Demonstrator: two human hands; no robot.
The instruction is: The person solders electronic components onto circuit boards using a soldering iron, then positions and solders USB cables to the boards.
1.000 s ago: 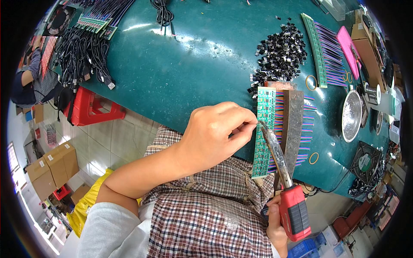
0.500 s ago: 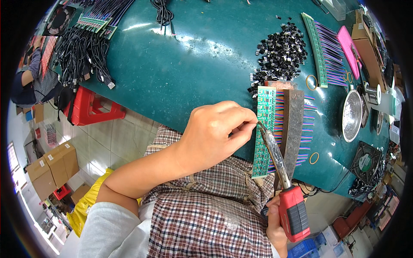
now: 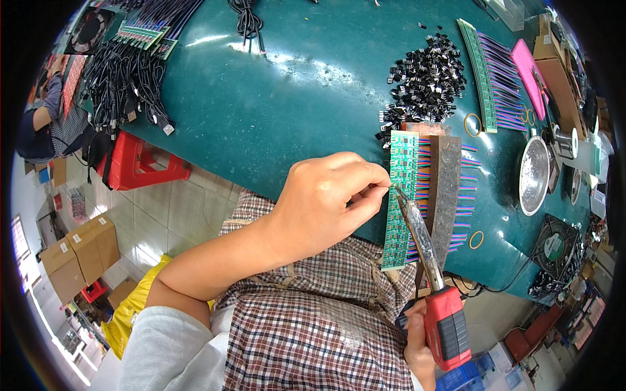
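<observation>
My left hand (image 3: pixel 329 195) reaches over the table's near edge, thumb and forefinger pinched at the left edge of a green circuit board strip (image 3: pixel 395 241). What lies between those fingertips is too small to make out. My right hand (image 3: pixel 418 342) grips a soldering iron (image 3: pixel 447 329) with a red and black handle. Its tip points up and left onto the strip, close beside my left fingertips. Thin coloured wires (image 3: pixel 466 197) run from the strip to the right, under a dark heavy bar (image 3: pixel 443 195) lying across them.
A heap of small black connectors (image 3: pixel 427 81) lies beyond the strip. Another wired board strip (image 3: pixel 479 78), a pink sheet (image 3: pixel 527 75), a metal dish (image 3: pixel 533 173), a solder spool (image 3: pixel 566 142) and a fan (image 3: pixel 554 246) stand to the right. Black cables (image 3: pixel 127 81) lie far left; a person sits beyond.
The soldering iron has shifted slightly toward me, its tip now a little farther from my left fingertips. My left hand and the board strip stay in place.
</observation>
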